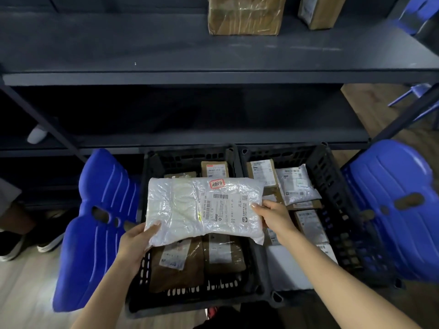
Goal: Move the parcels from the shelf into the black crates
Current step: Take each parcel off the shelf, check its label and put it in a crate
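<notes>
Both hands hold a white plastic parcel [204, 207] flat above the left black crate [190, 298]. The left hand [135, 243] pinches its near-left corner, and the right hand [273, 216] grips its right edge. Two taped cardboard boxes [244, 15] sit on the far shelf [190, 77].

Head view looks steeply down, close over the crates [187, 158]; shelf [166, 51] straight ahead.

I count two black crates [190, 157], two blue chairs [99, 224] flanking them, two brown boxes [244, 15] on the shelf [142, 51] above them, one white parcel [190, 210] over them.
</notes>
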A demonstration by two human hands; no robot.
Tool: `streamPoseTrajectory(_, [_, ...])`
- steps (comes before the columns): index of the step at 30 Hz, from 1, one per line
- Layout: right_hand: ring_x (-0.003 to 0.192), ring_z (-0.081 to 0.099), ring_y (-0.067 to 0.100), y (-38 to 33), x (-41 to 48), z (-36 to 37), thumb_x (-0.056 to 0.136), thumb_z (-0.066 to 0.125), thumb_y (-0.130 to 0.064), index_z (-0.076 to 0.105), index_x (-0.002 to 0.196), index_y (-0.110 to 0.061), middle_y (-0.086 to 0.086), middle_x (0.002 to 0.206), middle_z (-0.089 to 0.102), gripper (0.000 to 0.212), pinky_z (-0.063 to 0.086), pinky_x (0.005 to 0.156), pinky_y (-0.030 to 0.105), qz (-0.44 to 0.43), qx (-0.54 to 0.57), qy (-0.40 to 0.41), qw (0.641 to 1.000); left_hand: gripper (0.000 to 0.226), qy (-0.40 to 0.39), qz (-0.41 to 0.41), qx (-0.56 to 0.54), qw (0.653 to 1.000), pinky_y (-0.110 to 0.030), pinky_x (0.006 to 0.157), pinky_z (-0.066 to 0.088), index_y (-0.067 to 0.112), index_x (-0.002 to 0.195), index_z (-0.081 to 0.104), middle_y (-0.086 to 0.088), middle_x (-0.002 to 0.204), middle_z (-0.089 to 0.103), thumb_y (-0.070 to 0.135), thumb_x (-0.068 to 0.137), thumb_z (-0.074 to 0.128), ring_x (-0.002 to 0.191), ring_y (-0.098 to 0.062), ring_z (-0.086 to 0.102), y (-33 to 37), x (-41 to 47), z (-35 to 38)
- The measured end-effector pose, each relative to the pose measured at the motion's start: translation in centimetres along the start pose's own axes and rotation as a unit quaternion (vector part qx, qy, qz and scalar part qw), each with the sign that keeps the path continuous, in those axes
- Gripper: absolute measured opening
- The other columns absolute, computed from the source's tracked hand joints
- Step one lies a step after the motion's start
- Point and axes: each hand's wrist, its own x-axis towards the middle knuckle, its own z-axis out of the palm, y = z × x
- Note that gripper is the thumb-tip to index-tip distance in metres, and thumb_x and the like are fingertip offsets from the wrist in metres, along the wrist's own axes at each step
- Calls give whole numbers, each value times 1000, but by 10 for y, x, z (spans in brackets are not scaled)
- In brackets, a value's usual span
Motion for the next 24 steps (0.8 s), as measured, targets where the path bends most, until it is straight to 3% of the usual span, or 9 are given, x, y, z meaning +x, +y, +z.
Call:
streamPoseTrajectory(3, [81, 71, 16, 11, -1, 7, 88, 66, -19, 70, 87, -16, 2, 91, 74, 5, 57, 72, 30, -17, -46, 14, 999, 24, 30, 25, 82, 996, -35, 68, 55, 13, 95, 71, -9, 89, 74, 30, 79, 76, 82, -26, 70, -11, 4, -5])
streamPoseTrajectory(5, [78, 69, 13, 17, -2, 13, 89, 65, -22, 68, 84, -18, 2, 90, 74, 7, 54, 65, 23, -34, -97, 26, 994, 23, 43, 33, 120, 991, -41, 79, 53, 10, 89, 71, -13, 89, 72, 31, 79, 75, 83, -28, 67, -18, 6, -8])
streamPoseTrajectory(7, [77, 68, 14, 23, -2, 18, 90, 64, -25, 69, 86, -12, 6, 89, 73, 14, 51, 58, 20, -44, -145, 38, 988, 29, 45, 40, 157, 986, -38, 76, 48, 5, 83, 68, -15, 85, 67, 33, 80, 74, 79, -27, 62, -24, 8, -11])
streamPoseTrajectory(10, [80, 66, 30, 29, -4, 23, 90, 63, -26, 65, 89, 3, 18, 86, 70, 30, 51, 66, 34, -53, -177, 49, 982, 24, 44, 45, 186, 981, -31, 68, 44, 9, 82, 66, -6, 81, 66, 32, 80, 74, 75, -21, 60, -30, 10, -13])
streamPoseTrajectory(14, [60, 54, 15, 34, -6, 25, 89, 64, -28, 59, 69, -11, 5, 65, 61, 27, 35, 52, 23, -66, -198, 67, 976, 11, 57, 50, 202, 977, -26, 57, 44, 22, 83, 68, 0, 82, 70, 31, 81, 74, 76, -16, 63, -34, 9, -15])
streamPoseTrajectory(20, [77, 64, 22, 28, -4, 28, 87, 67, -27, 68, 85, -7, 8, 81, 69, 20, 43, 60, 23, -79, -177, 77, 978, 11, 69, 59, 197, 976, -23, 57, 42, 24, 81, 67, 5, 80, 69, 33, 81, 73, 80, -18, 63, -30, 9, -19])
streamPoseTrajectory(24, [82, 66, 26, 12, 1, 31, 88, 66, -26, 68, 89, -2, 13, 86, 70, 24, 53, 75, 37, -99, -171, 81, 977, 29, 90, 66, 177, 978, -24, 66, 44, 12, 99, 68, -4, 94, 68, 33, 80, 75, 84, -20, 62, -19, 13, -18])
